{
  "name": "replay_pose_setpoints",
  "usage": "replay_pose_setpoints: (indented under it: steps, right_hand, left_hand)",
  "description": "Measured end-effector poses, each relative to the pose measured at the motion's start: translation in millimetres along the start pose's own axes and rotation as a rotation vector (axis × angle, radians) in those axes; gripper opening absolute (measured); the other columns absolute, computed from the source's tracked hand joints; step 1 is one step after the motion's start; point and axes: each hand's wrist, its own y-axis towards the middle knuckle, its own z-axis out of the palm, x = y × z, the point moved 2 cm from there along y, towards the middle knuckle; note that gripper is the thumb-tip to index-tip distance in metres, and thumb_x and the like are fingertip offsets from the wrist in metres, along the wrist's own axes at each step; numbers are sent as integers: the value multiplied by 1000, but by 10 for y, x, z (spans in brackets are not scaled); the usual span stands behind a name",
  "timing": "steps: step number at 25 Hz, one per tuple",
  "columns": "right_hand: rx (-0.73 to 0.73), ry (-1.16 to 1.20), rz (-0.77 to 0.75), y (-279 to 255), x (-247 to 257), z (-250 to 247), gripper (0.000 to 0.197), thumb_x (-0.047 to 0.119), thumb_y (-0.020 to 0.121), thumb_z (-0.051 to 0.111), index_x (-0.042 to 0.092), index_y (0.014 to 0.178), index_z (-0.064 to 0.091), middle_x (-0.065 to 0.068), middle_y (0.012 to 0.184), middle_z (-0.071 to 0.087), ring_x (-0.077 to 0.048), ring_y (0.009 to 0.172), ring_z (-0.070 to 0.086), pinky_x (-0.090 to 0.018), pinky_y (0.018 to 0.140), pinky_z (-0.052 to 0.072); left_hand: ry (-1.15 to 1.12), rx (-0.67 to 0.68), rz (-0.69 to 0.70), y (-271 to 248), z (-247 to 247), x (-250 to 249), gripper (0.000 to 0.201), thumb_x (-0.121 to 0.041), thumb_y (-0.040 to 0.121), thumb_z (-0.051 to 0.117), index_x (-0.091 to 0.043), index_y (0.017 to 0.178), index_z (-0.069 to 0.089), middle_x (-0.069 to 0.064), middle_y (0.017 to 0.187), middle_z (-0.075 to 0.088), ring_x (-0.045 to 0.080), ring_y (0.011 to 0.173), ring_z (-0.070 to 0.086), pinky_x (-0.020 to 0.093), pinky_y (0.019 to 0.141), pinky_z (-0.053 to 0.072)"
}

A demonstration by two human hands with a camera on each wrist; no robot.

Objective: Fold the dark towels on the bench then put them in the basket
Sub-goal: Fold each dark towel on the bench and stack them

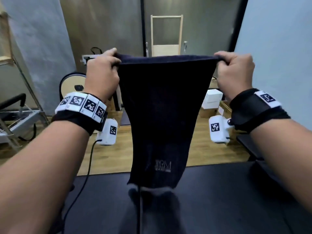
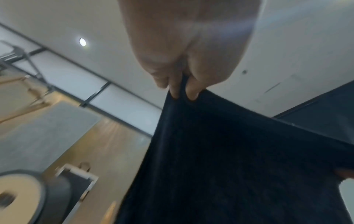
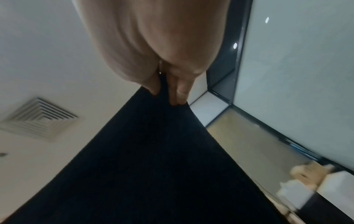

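A dark navy towel [image 1: 160, 112] hangs in the air in front of me, stretched flat by its two top corners. My left hand [image 1: 108, 65] pinches the top left corner, and my right hand [image 1: 226, 65] pinches the top right corner. The towel's lower edge, with a pale logo, hangs just above the black bench [image 1: 219, 200]. In the left wrist view the fingers [image 2: 174, 89] clamp the towel [image 2: 229, 166] edge. The right wrist view shows the fingers [image 3: 180, 94] doing the same on the towel [image 3: 153, 166]. No basket shows in any view.
Beyond the bench lies a wooden floor [image 1: 211, 152] with white boxes [image 1: 211, 98] at the right. A round cream-and-black piece of equipment [image 1: 72, 85] stands at the left, beside a metal frame [image 1: 20, 119]. A wooden ladder-like frame [image 1: 166, 34] leans on the far wall.
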Motion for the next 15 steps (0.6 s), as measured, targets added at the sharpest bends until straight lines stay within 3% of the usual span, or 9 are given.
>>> replay_pose_setpoints:
  steps: [3,5,7,9,11,13,15]
  right_hand:
    - [25,35,-85,-26,116,-386,35,11,85,51,14,105,79,-3,100,78,-14,97,70,-16,88,48]
    - [93,-13,-117,-279,-33,-586,32,8,86,53,13,106,78,-4,105,78,-17,103,70,-19,95,48]
    - [169,-90,-146,-635,-307,-713,31,8,87,57,15,109,78,-5,109,77,-22,108,69,-29,99,50]
    - [291,-163,-96,-1108,-636,-877,27,8,89,61,17,108,78,-7,107,77,-28,106,70,-33,95,51]
    - [417,-205,1,-1688,-964,-1074,26,5,90,64,13,110,78,-8,112,76,-29,110,69,-31,99,48]
    - [539,-278,86,-2334,-1295,-1288,26,1,89,65,11,107,79,-8,111,77,-31,108,70,-31,96,49]
    - [693,-337,174,-2936,-1617,-1473,27,2,88,63,15,105,80,-7,108,78,-31,107,70,-34,97,51]
  left_hand:
    - [29,-57,91,-108,-371,-291,30,-1,87,55,0,111,73,11,138,60,27,125,59,25,113,36]
    - [59,-22,129,-437,-430,-463,27,1,86,58,2,108,74,13,134,62,29,121,61,32,114,39]
    - [89,58,102,-855,-359,-559,23,3,85,62,2,104,75,15,132,63,33,117,64,42,112,41]
    - [103,176,43,-1438,-215,-687,20,2,85,65,-1,101,76,13,129,66,33,113,65,46,109,44]
    - [103,317,-8,-2123,-53,-835,16,0,84,66,-7,92,77,10,115,73,34,101,69,42,97,53]
    - [91,531,-134,-2878,130,-933,15,-8,84,62,-15,88,73,9,99,75,36,94,69,42,81,56]
    - [102,756,-295,-3572,247,-1001,16,-18,86,54,-20,93,68,8,93,74,35,95,67,40,76,54]
